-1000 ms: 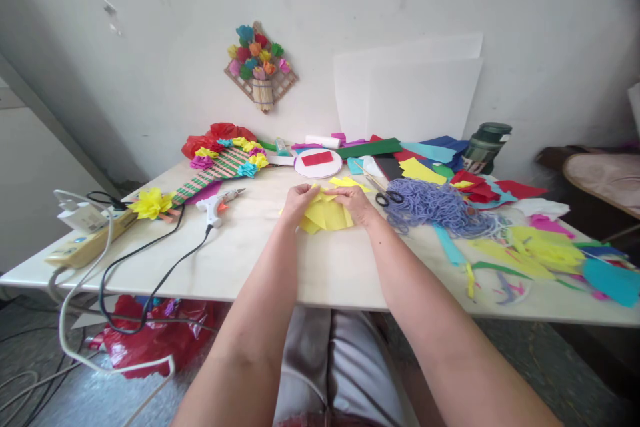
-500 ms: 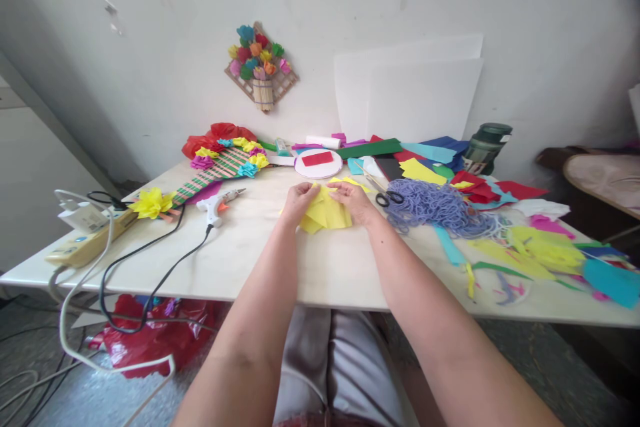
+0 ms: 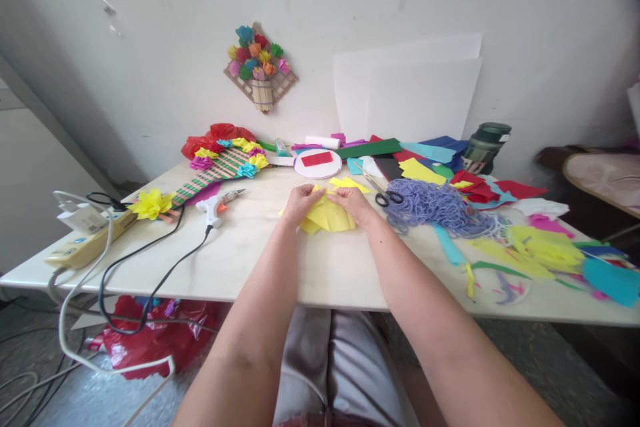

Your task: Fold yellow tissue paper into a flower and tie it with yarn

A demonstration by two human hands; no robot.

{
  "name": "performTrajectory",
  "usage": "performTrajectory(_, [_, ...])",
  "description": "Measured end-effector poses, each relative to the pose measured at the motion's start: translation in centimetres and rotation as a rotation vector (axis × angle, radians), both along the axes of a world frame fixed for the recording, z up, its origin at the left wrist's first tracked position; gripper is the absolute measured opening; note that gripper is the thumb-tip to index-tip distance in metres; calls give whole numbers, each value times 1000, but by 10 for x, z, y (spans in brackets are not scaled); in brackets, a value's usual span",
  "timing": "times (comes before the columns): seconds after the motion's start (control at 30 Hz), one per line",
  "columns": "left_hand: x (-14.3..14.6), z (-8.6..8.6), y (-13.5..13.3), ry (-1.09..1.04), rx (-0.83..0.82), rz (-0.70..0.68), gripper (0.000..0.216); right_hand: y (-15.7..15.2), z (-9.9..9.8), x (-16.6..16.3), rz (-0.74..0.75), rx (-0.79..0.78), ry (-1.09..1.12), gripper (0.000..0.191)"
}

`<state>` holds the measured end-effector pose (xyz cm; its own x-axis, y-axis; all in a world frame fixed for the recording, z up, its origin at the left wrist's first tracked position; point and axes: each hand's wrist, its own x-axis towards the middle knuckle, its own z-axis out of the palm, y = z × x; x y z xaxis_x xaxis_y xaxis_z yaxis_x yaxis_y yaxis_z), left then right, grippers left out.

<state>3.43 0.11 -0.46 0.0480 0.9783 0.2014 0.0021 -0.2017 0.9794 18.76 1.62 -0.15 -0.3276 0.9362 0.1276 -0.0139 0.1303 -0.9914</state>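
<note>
Best gap: bare table [image 3: 256, 227] between glue gun [image 3: 214, 210] and left hand [image 3: 301, 201], running down to the front edge. Second pocket: between the forearms [image 3: 260, 307], in front of the yellow paper [image 3: 330, 219], walled on both sides. Far left is blocked by the power strip [image 3: 95, 240], white charger [image 3: 83, 217] on it, and black cable [image 3: 186, 253] looping over the edge. Right is tight: scissors [image 3: 383, 200] just beside right hand [image 3: 351, 203], then yarn pile [image 3: 433, 207], then loose scraps [image 3: 545, 250]. Behind the hands, thin bare band before the white disc [image 3: 320, 172]. Overhead open, up to the wall [image 3: 310, 7].
</note>
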Motion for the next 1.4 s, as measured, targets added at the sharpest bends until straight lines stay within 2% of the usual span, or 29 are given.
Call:
performTrajectory(0.33, [2, 0, 0, -18, 62, -12, 32, 0, 2, 4, -25, 136, -54, 29])
performTrajectory(0.57, [2, 1, -1, -29, 64, 9, 33, 2, 1, 5, -42, 169, -66, 26])
performTrajectory(1.4, [2, -3, 7, 133, 117, 124, 31, 3, 0, 0, -86, 146, -33, 26])
